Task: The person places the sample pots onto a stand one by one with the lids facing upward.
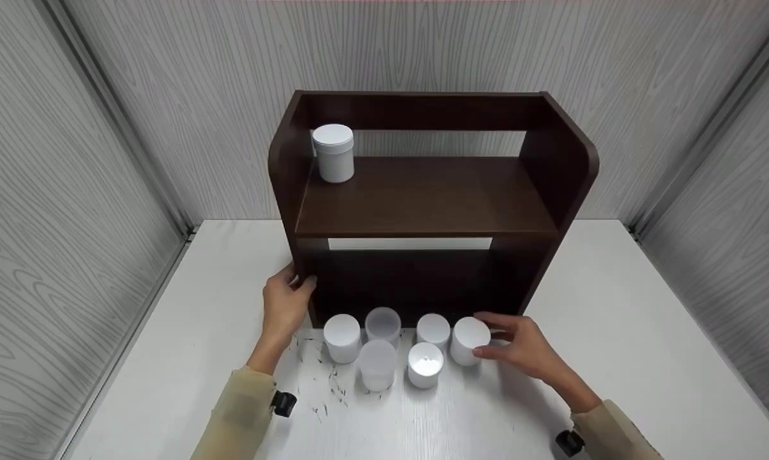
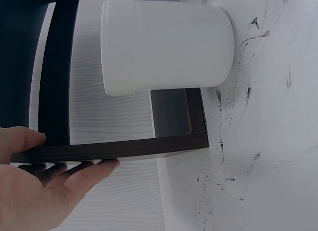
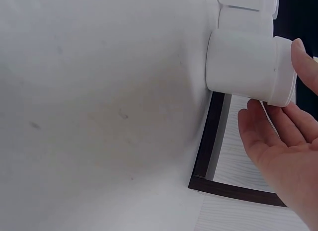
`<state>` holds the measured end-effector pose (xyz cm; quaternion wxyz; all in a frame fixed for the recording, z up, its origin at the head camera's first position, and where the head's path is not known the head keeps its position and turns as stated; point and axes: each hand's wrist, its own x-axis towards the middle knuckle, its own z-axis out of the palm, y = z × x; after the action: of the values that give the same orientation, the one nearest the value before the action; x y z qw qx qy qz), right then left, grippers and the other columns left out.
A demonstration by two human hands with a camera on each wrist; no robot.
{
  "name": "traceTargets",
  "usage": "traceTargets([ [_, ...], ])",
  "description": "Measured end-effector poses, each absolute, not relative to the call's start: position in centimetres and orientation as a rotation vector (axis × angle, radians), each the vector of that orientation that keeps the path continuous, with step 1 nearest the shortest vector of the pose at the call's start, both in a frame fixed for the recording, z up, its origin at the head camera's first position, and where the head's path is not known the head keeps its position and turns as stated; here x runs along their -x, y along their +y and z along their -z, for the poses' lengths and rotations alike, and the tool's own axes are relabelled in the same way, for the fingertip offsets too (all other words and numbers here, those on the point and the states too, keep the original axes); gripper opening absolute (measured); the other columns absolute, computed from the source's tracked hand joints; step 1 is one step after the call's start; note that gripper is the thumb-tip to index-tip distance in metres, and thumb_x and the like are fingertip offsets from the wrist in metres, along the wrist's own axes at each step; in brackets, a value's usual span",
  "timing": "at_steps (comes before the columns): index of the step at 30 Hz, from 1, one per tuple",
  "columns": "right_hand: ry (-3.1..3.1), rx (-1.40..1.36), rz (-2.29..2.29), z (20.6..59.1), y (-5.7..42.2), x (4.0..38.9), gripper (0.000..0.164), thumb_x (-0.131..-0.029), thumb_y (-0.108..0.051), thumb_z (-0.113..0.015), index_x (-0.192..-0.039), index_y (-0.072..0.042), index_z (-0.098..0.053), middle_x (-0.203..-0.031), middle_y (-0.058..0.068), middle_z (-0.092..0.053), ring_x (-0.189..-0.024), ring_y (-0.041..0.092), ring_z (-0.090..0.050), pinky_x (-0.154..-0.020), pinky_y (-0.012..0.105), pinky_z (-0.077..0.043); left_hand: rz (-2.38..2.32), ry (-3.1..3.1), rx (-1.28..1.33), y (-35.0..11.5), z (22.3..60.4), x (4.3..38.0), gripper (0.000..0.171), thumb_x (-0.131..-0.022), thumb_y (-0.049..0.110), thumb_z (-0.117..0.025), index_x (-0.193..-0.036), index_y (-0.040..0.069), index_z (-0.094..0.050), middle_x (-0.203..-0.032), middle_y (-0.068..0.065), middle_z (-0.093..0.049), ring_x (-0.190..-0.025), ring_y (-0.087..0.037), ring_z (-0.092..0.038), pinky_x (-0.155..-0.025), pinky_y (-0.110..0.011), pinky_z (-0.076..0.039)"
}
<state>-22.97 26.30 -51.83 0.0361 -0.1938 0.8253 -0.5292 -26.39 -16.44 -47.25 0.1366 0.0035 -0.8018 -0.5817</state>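
Note:
My left hand [image 1: 284, 306] grips the left side panel of a dark brown two-tier shelf [image 1: 423, 198]. In the left wrist view the thumb lies on one side of the panel [image 2: 124, 149] and the fingers on the other. My right hand [image 1: 525, 348] holds a white lidded jar [image 1: 466, 348], the rightmost in a group in front of the shelf. The right wrist view shows the thumb [image 3: 303, 59] against the jar's lid and the fingers on its far side. The jar stands upright on the table.
Beside the held jar stand a white jar [image 1: 433, 330], a shiny-topped white one [image 1: 424, 367], two translucent containers, front [image 1: 377, 367] and rear [image 1: 383, 324], and another white jar [image 1: 342, 342]. One lidded jar [image 1: 335, 156] occupies the upper shelf's left end. Dark scuffs mark the table [image 1: 231, 255].

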Motion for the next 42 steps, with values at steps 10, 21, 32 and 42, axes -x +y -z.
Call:
traceTargets([
  [10,2.523,0.595,1.602,52.06,26.44,22.97,0.072,-0.081,-0.012,-0.092,-0.141,0.011,-0.060,-0.140,0.022,-0.064,-0.121,0.040,-0.065,-0.103,0.043,-0.055,1.695,-2.316,0.000,-16.48,47.28,26.41,0.050,-0.104,0.009,-0.061,-0.148,-0.013,-0.049,-0.146,-0.033,-0.055,-0.130,-0.048,-0.059,-0.100,-0.046,-0.057],
  [21,2.520,0.598,1.621,51.97,26.43,22.96,0.069,-0.080,-0.010,-0.093,-0.139,0.010,-0.062,-0.138,0.022,-0.066,-0.119,0.039,-0.066,-0.102,0.042,-0.056,1.681,-2.321,-0.026,-16.51,47.21,26.59,0.049,-0.103,0.008,-0.063,-0.146,-0.012,-0.053,-0.143,-0.032,-0.058,-0.128,-0.046,-0.061,-0.099,-0.045,-0.058],
  [32,2.492,0.569,1.627,52.04,26.70,22.90,0.072,-0.079,-0.012,-0.094,-0.140,0.009,-0.062,-0.139,0.019,-0.066,-0.123,0.037,-0.065,-0.105,0.041,-0.054,1.676,-2.320,0.000,-16.39,47.19,26.62,0.049,-0.103,0.008,-0.062,-0.146,-0.013,-0.052,-0.142,-0.032,-0.058,-0.128,-0.046,-0.061,-0.100,-0.045,-0.057],
  [42,2.494,0.550,1.632,52.16,26.79,22.85,0.072,-0.079,-0.010,-0.094,-0.140,0.010,-0.062,-0.138,0.018,-0.067,-0.124,0.038,-0.064,-0.104,0.039,-0.055,1.686,-2.320,-0.034,-16.40,47.16,26.56,0.049,-0.102,0.007,-0.063,-0.145,-0.013,-0.053,-0.144,-0.032,-0.057,-0.129,-0.047,-0.060,-0.101,-0.047,-0.056],
])
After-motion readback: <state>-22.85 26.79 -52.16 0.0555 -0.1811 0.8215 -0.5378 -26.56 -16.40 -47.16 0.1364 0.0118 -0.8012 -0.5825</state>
